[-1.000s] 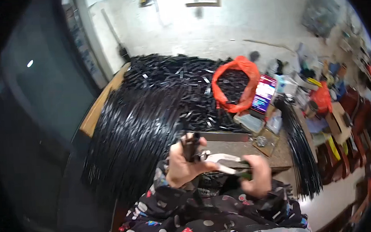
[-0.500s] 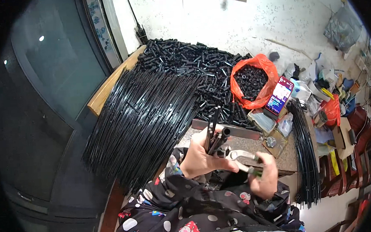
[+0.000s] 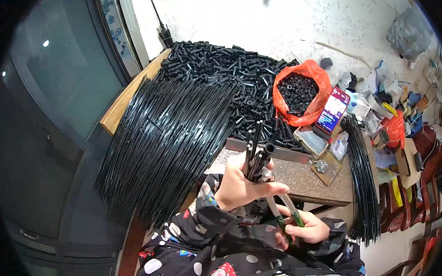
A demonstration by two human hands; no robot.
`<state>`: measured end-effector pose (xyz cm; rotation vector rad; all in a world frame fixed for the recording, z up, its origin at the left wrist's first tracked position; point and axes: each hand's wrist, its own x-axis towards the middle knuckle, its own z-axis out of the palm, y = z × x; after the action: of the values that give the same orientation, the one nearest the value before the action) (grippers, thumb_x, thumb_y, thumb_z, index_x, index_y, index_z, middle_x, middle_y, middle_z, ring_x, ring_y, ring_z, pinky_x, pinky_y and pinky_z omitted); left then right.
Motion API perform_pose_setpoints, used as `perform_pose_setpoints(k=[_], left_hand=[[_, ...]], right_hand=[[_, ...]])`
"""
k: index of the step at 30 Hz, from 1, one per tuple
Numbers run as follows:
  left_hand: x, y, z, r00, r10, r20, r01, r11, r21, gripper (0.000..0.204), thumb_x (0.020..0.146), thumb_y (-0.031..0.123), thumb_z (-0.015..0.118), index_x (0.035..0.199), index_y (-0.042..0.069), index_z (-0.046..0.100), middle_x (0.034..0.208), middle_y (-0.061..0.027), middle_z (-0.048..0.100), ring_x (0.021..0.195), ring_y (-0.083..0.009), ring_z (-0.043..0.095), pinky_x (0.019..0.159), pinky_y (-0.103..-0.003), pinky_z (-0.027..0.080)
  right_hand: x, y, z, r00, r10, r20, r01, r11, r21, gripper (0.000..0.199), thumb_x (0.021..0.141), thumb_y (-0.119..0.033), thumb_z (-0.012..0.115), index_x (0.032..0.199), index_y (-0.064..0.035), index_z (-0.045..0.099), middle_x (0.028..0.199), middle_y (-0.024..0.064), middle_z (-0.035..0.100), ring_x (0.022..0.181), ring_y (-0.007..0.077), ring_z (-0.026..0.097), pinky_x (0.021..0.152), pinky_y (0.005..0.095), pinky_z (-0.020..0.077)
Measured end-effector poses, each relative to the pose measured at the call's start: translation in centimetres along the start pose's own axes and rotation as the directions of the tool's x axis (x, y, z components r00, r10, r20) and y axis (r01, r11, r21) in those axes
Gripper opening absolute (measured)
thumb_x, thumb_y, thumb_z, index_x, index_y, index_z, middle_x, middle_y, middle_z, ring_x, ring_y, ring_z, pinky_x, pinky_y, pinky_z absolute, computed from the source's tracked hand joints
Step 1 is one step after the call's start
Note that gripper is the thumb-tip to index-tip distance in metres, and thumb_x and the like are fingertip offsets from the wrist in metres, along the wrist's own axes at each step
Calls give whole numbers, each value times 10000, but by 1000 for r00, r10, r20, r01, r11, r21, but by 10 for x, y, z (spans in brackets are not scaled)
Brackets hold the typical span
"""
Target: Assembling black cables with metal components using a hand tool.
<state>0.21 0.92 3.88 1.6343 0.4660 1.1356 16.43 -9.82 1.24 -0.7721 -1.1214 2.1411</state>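
A small bunch of thin black rods (image 3: 254, 153) was gripped tight in the left hand (image 3: 241, 189), with a short black tube (image 3: 268, 149) seen at the top of the bunch. The rods stood almost upright, just above the near edge of the tabletop (image 3: 308, 181). The right hand (image 3: 300, 229) was closed around a tool with green handles (image 3: 285, 217), at about 5 o'clock from the left hand, and its tip was held close to the bottom of the bunch. Whether the tool touched the rods could not be told. A very big heap of long black rods (image 3: 166, 136) was spread out at 10 o'clock from the hands. A wide pile of short black tubes (image 3: 228, 77) lay at 12 o'clock, and more small black pieces were kept in an orange bag (image 3: 298, 91) at 1 o'clock. A phone (image 3: 333, 109) was propped just beside the bag. A thinner stack of black rods (image 3: 360, 175) hung off the tabletop at 3 o'clock. It was judged that only a little of the work was done, because only a few rods were in the hands and so many rods and tubes were left in the heaps.
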Motion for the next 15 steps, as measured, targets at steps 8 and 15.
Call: perform_pose_setpoints(k=[8, 15], left_hand=[[1, -9, 16, 985, -156, -77, 154, 987, -41, 261, 541, 65, 671, 708, 39, 472, 611, 27, 450, 542, -36, 403, 491, -172, 343], [-3, -32, 7, 988, -108, -110, 91, 986, -142, 415, 518, -50, 618, 889, -10, 435, 517, 41, 385, 472, -36, 397, 433, -170, 328]], right_hand=[[26, 47, 14, 951, -126, -284, 122, 992, -32, 99, 747, -108, 456, 782, -21, 422, 531, 2, 392, 454, 60, 371, 407, 188, 289], [22, 20, -12, 659, -215, -721, -5, 957, -290, 120, 743, -128, 449, 817, -34, 463, 633, 38, 514, 556, 100, 494, 514, 222, 399]])
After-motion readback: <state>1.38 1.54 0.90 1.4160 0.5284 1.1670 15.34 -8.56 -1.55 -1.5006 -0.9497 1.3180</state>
